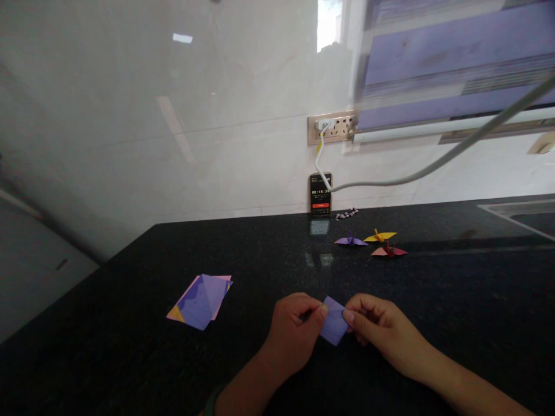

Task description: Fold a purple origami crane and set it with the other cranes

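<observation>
A small folded piece of purple paper sits between my two hands, just above the black countertop. My left hand pinches its left edge with thumb and fingers closed. My right hand pinches its right edge the same way. A loose stack of coloured paper sheets, purple on top with pink and yellow beneath, lies on the counter to the left of my hands.
Three folded paper cranes stand farther back: purple, yellow and red. A phone showing a timer leans against the tiled wall, its white cable running to a wall socket. A sink edge shows at far right.
</observation>
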Demonstrator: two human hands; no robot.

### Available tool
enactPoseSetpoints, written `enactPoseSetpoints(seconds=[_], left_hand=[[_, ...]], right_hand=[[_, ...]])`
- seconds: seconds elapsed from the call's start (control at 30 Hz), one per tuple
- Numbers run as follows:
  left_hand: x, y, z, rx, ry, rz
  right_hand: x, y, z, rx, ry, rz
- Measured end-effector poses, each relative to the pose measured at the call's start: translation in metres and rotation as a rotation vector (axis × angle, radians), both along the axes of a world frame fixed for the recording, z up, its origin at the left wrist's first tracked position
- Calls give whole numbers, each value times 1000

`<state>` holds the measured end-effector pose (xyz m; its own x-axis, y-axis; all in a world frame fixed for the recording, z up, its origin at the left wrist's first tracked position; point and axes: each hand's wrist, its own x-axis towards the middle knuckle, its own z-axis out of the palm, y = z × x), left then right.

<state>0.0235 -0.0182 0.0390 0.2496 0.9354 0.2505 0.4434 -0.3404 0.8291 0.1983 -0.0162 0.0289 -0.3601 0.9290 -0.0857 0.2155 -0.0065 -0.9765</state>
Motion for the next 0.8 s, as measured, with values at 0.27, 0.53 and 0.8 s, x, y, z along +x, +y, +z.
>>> enactPoseSetpoints(seconds=[0.27, 0.53, 0.8], left_hand=[[1, 0, 1, 17, 22, 10], [1, 0, 1, 23, 38, 8], [0, 0, -1, -9, -5, 27]], right_hand=[[1, 0, 0, 6, -31, 17], [3, 3, -4, 36, -29, 5], [2, 0, -1, 30, -41, 9]])
